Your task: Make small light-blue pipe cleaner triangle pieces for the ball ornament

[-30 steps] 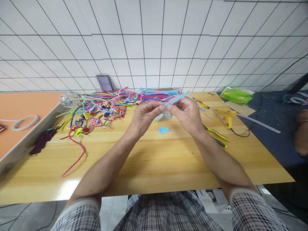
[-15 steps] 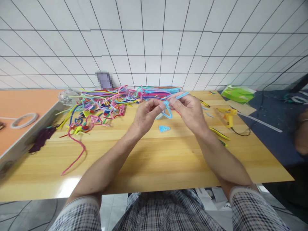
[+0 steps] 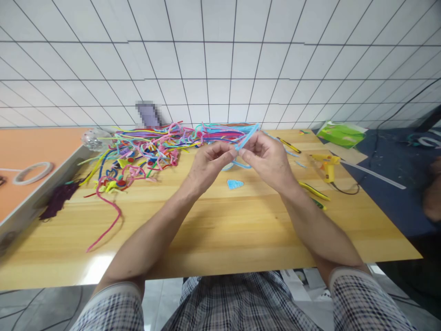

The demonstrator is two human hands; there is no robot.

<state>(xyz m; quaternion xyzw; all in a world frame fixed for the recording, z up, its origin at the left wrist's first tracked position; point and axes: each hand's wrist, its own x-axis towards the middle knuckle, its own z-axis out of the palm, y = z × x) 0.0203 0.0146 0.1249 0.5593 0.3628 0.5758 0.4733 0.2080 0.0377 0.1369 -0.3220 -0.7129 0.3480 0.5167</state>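
Both hands meet above the middle of the wooden table, pinching a light blue pipe cleaner (image 3: 248, 136). My left hand (image 3: 211, 166) is closed on it, thumb against forefinger. My right hand (image 3: 268, 157) is closed on it too, with the fingertips almost touching the left ones. One stretch of the pipe cleaner slants up and right past the right fingers, and a bent part shows below the fingertips. The exact spot under the fingers is hidden. A small light blue flat piece (image 3: 235, 184) lies on the table just below the hands.
A tangled heap of colourful pipe cleaners (image 3: 148, 156) covers the back left of the table (image 3: 220, 239). On the right lie a yellow glue gun (image 3: 327, 166), yellow-handled pliers (image 3: 314, 191), a yellow cutter (image 3: 288, 145) and a green packet (image 3: 341, 134). Another person's arm (image 3: 432, 193) shows far right.
The blue pipe cleaner has turned from lying nearly flat to slanting steeply upward, and its loop below the fingers has shifted. My right hand has tilted slightly; both hands still pinch it.
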